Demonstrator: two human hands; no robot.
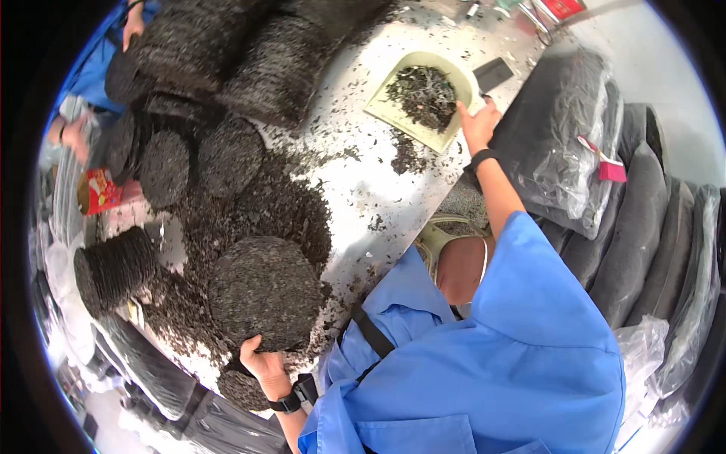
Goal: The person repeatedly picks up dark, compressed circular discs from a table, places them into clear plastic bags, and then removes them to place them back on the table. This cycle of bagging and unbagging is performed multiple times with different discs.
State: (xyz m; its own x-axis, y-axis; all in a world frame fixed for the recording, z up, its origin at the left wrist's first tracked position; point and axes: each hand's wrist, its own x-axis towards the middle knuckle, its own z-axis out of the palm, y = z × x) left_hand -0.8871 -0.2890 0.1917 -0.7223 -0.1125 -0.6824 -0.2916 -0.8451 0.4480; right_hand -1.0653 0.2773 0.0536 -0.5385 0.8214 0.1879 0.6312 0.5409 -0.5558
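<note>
At the lower left, my left hand [265,365] grips the near edge of a round, dark, rough disc [265,291], its other fingers hidden beneath. The disc lies on a heap of dark shreds [291,208]. Across the table, my right hand [479,125] is closed on the right side of a pale yellow-green dustpan [370,107]. Dark scraps [425,94] fill much of the pan, whose dark handle [493,74] points to the upper right. More shreds [407,155] lie just outside its open edge.
Stacked dark round pieces [227,155] and larger rolls [272,68] crowd the upper left. A ribbed black roll [117,265] lies at the left. Plastic-wrapped dark packs [552,129] fill the right side. Another person's hands [133,29] show at the upper left, near a red packet [102,191].
</note>
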